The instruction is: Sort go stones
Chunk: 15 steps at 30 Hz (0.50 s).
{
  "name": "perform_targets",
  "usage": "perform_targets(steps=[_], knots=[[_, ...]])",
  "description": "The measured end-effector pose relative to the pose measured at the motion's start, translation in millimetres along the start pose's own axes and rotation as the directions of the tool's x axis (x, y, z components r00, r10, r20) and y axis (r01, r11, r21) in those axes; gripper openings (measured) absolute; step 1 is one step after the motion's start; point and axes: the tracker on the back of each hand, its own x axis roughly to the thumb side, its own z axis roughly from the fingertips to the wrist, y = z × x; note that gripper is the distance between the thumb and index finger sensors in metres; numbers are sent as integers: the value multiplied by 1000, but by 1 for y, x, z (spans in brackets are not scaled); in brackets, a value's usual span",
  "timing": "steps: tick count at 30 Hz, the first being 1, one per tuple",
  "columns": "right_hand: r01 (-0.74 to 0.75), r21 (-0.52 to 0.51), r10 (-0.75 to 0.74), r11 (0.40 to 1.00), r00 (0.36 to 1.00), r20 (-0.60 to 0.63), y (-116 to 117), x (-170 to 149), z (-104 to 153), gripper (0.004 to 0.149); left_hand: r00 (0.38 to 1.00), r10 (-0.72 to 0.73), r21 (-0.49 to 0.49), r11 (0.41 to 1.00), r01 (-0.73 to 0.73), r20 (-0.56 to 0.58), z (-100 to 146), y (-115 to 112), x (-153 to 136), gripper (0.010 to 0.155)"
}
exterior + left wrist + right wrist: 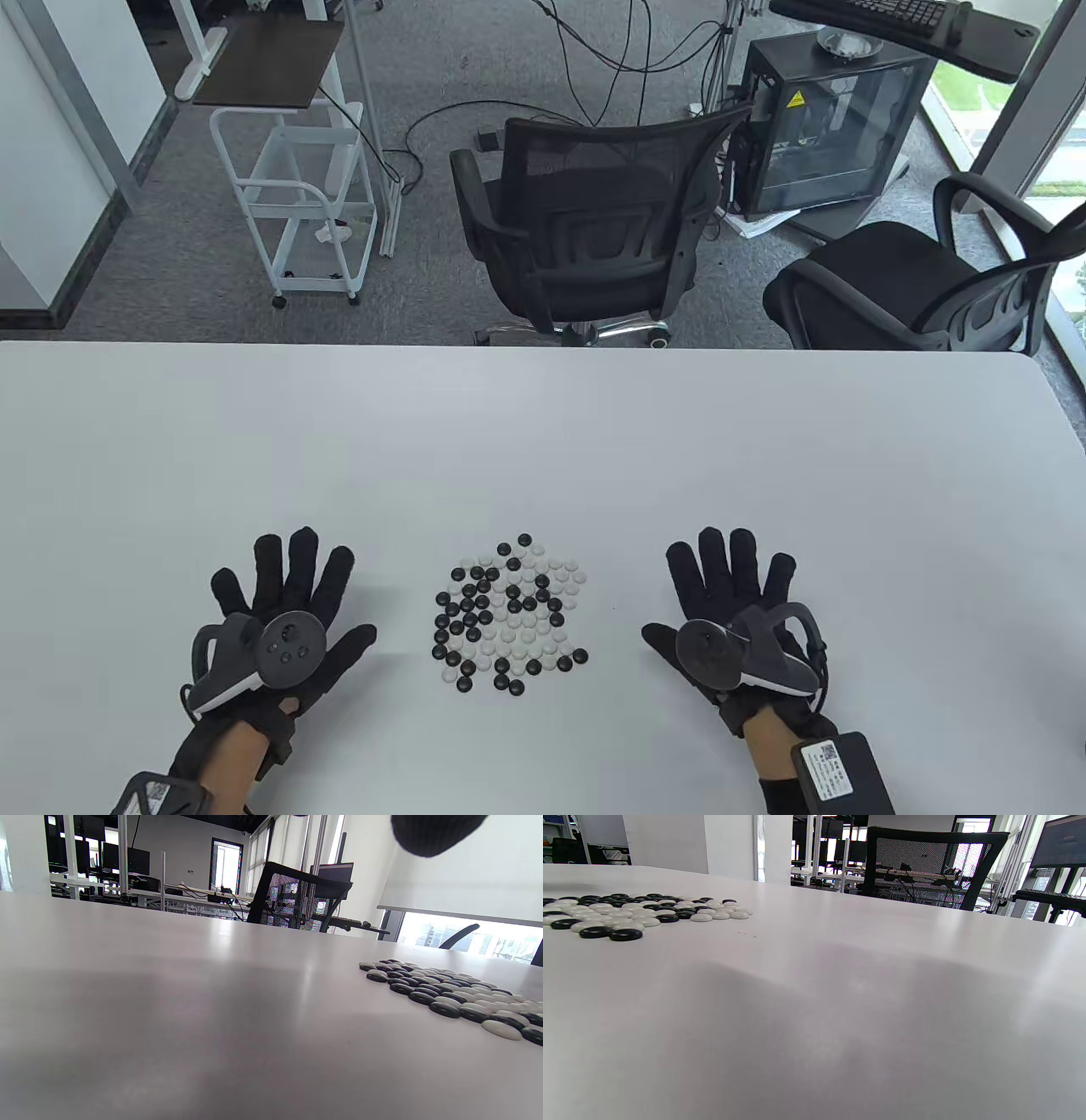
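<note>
A mixed patch of black and white Go stones [509,613] lies flat on the white table [543,441], near its front edge, between my hands. It also shows at the right of the left wrist view [449,993] and at the left of the right wrist view [628,914]. My left hand [284,607] rests palm down with fingers spread, left of the stones and apart from them. My right hand [734,594] rests palm down with fingers spread, right of the stones. Both hands hold nothing. One gloved fingertip [432,832] hangs in at the top of the left wrist view.
Beyond the table's far edge stand a black mesh office chair [585,229], a second black chair [925,280] at the right, a white wire cart [297,212] at the left and a computer case [823,127].
</note>
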Motion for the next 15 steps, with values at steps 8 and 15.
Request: perform_targets(steps=[8, 15], knots=[[6, 7, -6, 1000, 1000, 4, 1, 1, -1, 90, 1000, 4, -5, 1000, -4, -1, 0, -1, 0, 87], [14, 10, -14, 1000, 1000, 10, 2, 1, -1, 89, 1000, 13, -2, 1000, -13, -2, 0, -1, -1, 87]])
